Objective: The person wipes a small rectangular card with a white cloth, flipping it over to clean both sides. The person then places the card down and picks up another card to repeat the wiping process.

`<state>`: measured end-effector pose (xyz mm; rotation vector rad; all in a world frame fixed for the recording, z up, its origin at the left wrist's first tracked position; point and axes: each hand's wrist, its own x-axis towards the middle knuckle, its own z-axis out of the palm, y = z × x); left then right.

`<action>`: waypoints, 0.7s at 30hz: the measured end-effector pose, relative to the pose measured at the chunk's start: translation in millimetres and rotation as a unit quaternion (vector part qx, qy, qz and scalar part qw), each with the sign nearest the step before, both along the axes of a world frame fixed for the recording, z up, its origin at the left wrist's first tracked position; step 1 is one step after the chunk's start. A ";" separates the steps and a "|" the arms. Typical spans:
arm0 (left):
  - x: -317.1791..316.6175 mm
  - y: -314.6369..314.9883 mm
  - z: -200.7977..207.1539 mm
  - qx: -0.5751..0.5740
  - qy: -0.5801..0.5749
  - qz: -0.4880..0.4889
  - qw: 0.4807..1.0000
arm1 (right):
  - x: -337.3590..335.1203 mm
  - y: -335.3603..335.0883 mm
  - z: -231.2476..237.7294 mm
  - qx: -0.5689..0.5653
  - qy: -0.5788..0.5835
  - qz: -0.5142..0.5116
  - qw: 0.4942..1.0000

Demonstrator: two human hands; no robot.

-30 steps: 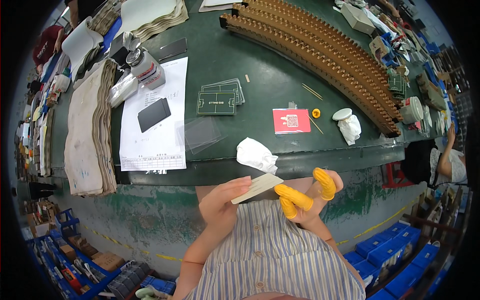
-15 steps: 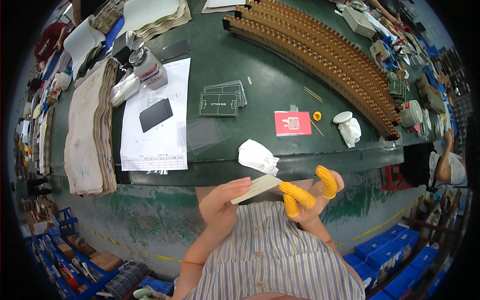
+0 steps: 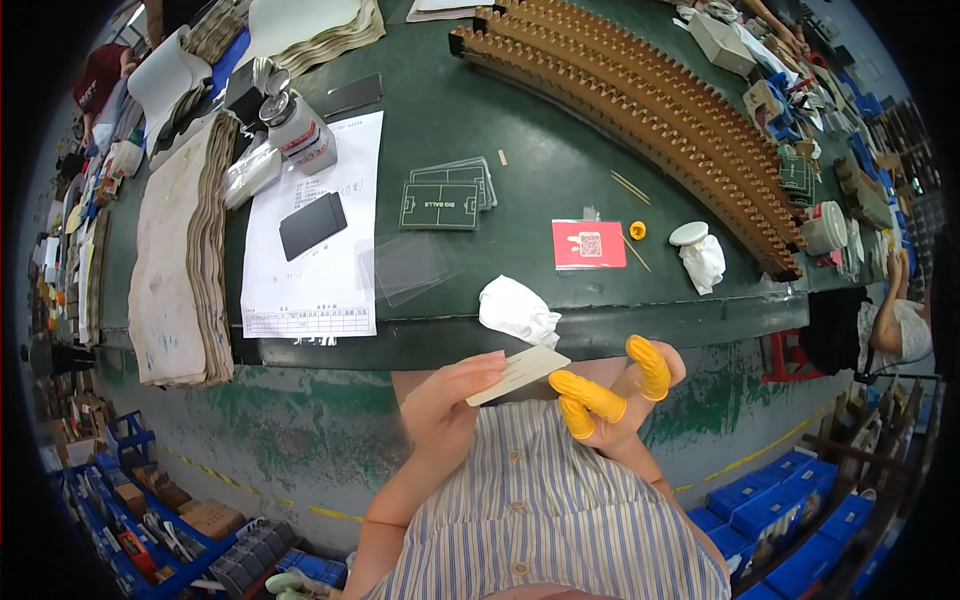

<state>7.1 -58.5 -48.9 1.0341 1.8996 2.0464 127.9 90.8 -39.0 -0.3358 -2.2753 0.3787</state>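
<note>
My left hand [image 3: 450, 400] grips a thin pale card [image 3: 520, 374] by its left end, just off the table's front edge. Faint lines run across the card's face. My right hand [image 3: 625, 395] wears yellow finger cots [image 3: 597, 397] on several fingers, which are spread apart. One covered fingertip is close to the card's right end; whether it touches cannot be made out. Beyond the card, a crumpled white cloth [image 3: 518, 312] lies at the table edge. A red card with a square code [image 3: 588, 245] is further back, beside a small orange cap [image 3: 638, 231] and thin wooden sticks [image 3: 636, 253].
Long wooden pegged racks [image 3: 630, 120] curve across the back right. Green field-pattern cards [image 3: 440, 206] sit mid-table. At left are a printed sheet [image 3: 300, 290] with dark cards [image 3: 312, 228], a metal-topped bottle [image 3: 300, 135] and stacked worn sheets [image 3: 180, 260]. A white cloth-wrapped pad [image 3: 702, 262] lies at right.
The right hand's yellow-covered fingers have shifted slightly left, toward the card. The left hand still holds the card, which has moved very little. The whole view has shifted slightly.
</note>
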 end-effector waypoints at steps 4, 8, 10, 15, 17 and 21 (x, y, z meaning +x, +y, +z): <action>-0.2 1.4 -0.5 -0.005 0.012 0.006 1.000 | -3.6 -0.3 -3.4 -0.006 0.010 -0.004 1.000; -0.5 1.5 1.8 -0.005 0.020 0.006 1.000 | -1.3 1.4 1.2 0.001 -0.002 -0.031 1.000; -0.7 2.8 2.2 -0.001 0.025 0.010 1.000 | -0.4 1.5 1.3 -0.001 0.001 -0.036 0.999; -0.6 1.2 -0.3 -0.003 0.006 -0.005 1.000 | -1.4 0.6 0.5 -0.009 0.010 -0.006 1.000; -0.2 1.0 -0.9 -0.006 0.012 -0.001 1.000 | -2.0 0.0 -2.1 -0.014 0.012 -0.008 1.000; -0.2 1.2 -1.4 -0.006 0.021 0.009 1.000 | -2.9 -1.3 -7.5 -0.057 0.036 -0.015 0.998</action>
